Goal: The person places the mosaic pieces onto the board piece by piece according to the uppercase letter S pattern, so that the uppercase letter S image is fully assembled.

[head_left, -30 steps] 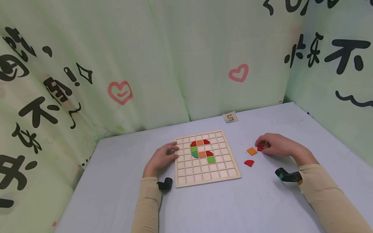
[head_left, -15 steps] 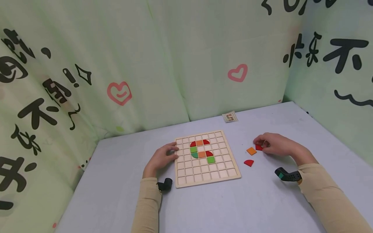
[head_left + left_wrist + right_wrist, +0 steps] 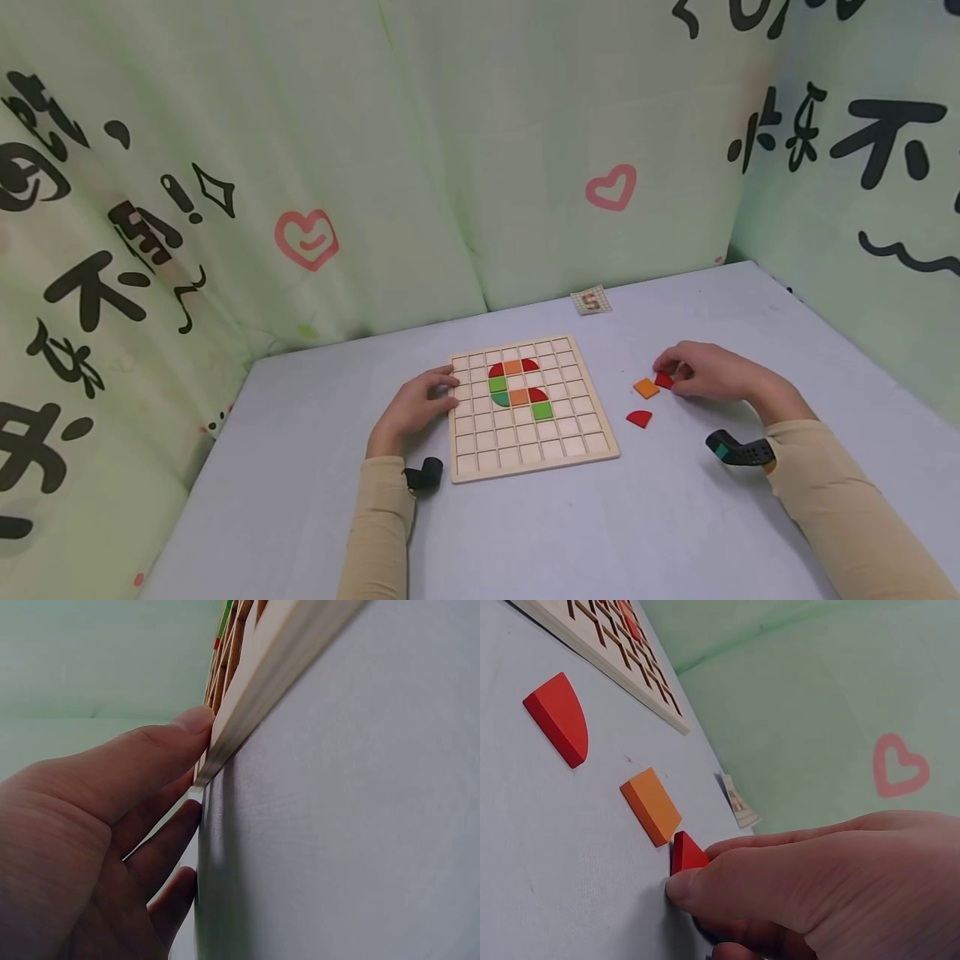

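My right hand [image 3: 708, 372] pinches a red block [image 3: 691, 853] between thumb and fingers at the tabletop; part of its shape is hidden. Just left of it lies an orange square block [image 3: 652, 806], and nearer to me a red quarter-circle block [image 3: 559, 720]. A wooden grid board [image 3: 517, 458] lies left of these, with red, orange and green blocks in several of its cells. At the board's left edge rests my left hand [image 3: 415, 407]; its thumb [image 3: 196, 720] touches the rim and the other fingers extend along the side, loosely bent.
A small card [image 3: 591, 300] with a printed grid pattern lies near the table's back edge. Pale green curtains [image 3: 390, 167] with black lettering and pink hearts close off the back and both sides. Each wrist wears a black camera [image 3: 426, 475].
The red block in the right fingers shifts and turns slightly close to the orange one. The left hand stays at the board's edge, and the board keeps its place.
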`<state>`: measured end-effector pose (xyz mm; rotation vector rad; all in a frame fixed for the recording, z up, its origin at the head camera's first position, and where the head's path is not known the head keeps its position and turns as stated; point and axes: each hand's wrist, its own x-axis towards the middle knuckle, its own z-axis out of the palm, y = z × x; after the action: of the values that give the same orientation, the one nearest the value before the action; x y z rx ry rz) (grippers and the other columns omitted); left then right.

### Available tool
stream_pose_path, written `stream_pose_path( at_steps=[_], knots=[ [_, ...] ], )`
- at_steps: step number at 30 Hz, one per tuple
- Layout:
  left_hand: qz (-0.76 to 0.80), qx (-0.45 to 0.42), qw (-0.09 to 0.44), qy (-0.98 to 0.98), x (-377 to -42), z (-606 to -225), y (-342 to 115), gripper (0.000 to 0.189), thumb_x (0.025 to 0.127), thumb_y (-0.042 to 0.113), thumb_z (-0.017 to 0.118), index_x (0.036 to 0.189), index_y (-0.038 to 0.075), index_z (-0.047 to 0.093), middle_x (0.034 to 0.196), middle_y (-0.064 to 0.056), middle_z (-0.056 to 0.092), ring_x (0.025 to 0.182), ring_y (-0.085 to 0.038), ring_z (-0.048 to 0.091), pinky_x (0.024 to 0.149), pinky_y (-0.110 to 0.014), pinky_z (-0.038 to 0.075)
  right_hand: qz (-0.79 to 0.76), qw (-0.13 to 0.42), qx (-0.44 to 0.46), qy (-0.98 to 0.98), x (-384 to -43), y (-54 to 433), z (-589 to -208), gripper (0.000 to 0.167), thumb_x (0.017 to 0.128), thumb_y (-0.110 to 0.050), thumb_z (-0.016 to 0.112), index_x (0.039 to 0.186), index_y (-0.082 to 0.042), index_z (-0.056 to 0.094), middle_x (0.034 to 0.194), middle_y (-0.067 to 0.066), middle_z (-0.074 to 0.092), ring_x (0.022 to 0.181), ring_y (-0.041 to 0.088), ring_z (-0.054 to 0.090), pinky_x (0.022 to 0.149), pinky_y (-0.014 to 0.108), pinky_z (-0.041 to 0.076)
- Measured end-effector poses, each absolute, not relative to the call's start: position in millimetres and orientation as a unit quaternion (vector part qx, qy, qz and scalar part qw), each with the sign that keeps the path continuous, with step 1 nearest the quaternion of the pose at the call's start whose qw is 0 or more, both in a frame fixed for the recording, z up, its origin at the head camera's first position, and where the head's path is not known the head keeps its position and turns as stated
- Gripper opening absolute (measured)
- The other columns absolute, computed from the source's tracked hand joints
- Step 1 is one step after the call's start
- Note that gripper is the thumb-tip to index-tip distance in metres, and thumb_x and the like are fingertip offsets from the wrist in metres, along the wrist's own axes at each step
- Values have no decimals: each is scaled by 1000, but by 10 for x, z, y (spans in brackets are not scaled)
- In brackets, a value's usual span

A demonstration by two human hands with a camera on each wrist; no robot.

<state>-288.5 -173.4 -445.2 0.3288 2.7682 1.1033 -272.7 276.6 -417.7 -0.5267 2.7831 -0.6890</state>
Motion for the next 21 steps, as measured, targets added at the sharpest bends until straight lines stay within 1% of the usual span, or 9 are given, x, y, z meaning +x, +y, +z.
stream_pose_path(
  at_steps=[3, 5, 12, 18, 21],
  knots=[
    [366, 107, 74, 921, -2888, -4458, -1735, 33, 92, 14, 72, 124, 7, 69, 156, -5, 47, 149, -31, 35, 123, -50, 29, -236, 111, -171, 950, -2729, 2753, -4183, 32, 88, -5, 70, 119, 3, 64, 109, 15, 64, 88, 21, 57, 78, 37, 57],
    [365, 108, 74, 922, -2891, -4458, -1738, 33, 92, 14, 72, 124, 7, 68, 156, -5, 47, 150, -30, 34, 123, -50, 29, -235, 106, -169, 951, -2730, 2740, -4185, 32, 89, -5, 70, 120, 3, 64, 110, 15, 64, 89, 21, 56, 78, 35, 56],
    [365, 108, 76, 922, -2902, -4468, -1742, 33, 92, 15, 72, 124, 8, 68, 156, -4, 46, 150, -30, 34, 123, -50, 28, -230, 91, -172, 953, -2732, 2737, -4186, 36, 88, -4, 70, 122, 4, 64, 111, 17, 62, 90, 23, 56, 78, 35, 56],
    [361, 112, 74, 923, -2909, -4470, -1744, 32, 92, 15, 72, 124, 8, 68, 156, -5, 47, 149, -30, 34, 123, -50, 29, -235, 97, -178, 951, -2730, 2743, -4196, 33, 89, -3, 67, 122, 2, 66, 115, 17, 63, 90, 21, 57, 81, 37, 56],
    [360, 110, 76, 923, -2910, -4469, -1743, 33, 92, 15, 72, 124, 8, 68, 156, -4, 47, 150, -30, 34, 123, -49, 28, -243, 104, -175, 948, -2742, 2752, -4203, 30, 90, -6, 69, 118, 3, 66, 112, 16, 65, 89, 21, 57, 81, 37, 56]
  ],
)
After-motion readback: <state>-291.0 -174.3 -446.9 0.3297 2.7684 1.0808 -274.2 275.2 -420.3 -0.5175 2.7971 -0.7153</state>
